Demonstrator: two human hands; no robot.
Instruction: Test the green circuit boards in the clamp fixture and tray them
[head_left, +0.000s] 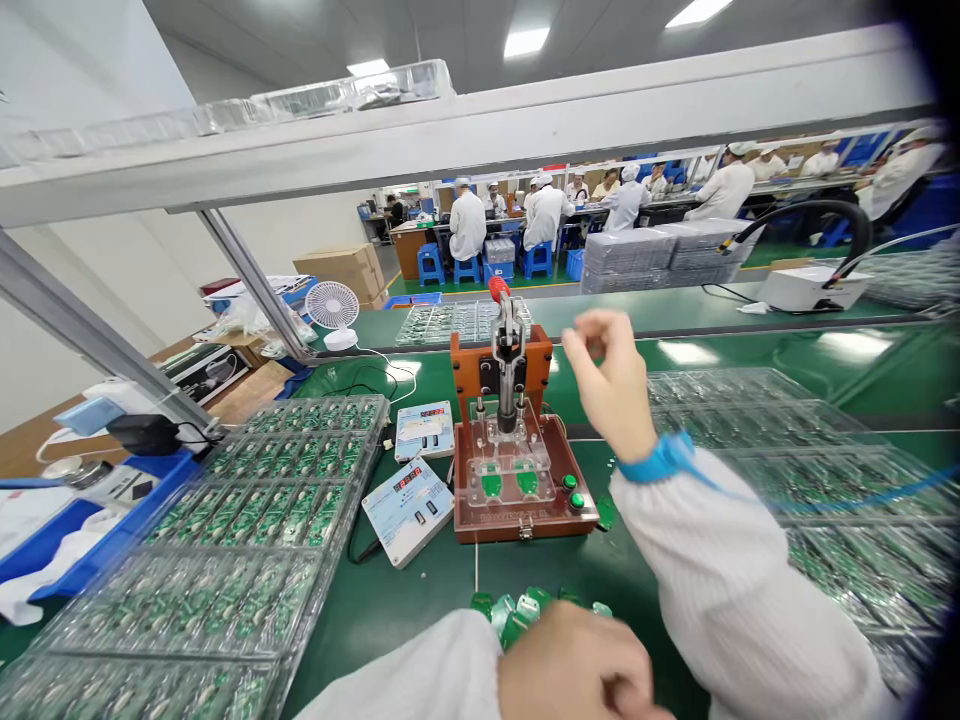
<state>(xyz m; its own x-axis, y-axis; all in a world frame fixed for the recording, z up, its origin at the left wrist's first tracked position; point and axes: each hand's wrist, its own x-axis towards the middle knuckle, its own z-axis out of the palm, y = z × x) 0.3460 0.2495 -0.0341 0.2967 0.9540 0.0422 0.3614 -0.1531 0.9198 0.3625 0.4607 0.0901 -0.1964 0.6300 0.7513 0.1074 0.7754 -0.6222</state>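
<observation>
My right hand (609, 375), wearing a blue wrist strap (656, 460), hangs in the air right of the red-tipped toggle clamp (508, 350). Its fingers are loosely curled, thumb and fingertips slightly apart, with nothing seen in them. The clamp stands on a brown test fixture (517, 520), where two green circuit boards (491, 481) lie under a clear plate (472, 495). At the bottom, my left hand (577, 660) is bent over a small heap of green boards (514, 625). It is blurred, and what its fingers hold cannot be made out.
Clear trays of boards lie left (307, 530) and right (847, 480). Two display boxes, one a white meter (409, 510), sit beside the fixture. A small fan (334, 308) stands behind. A shelf beam (480, 130) crosses overhead. People in white work in the background.
</observation>
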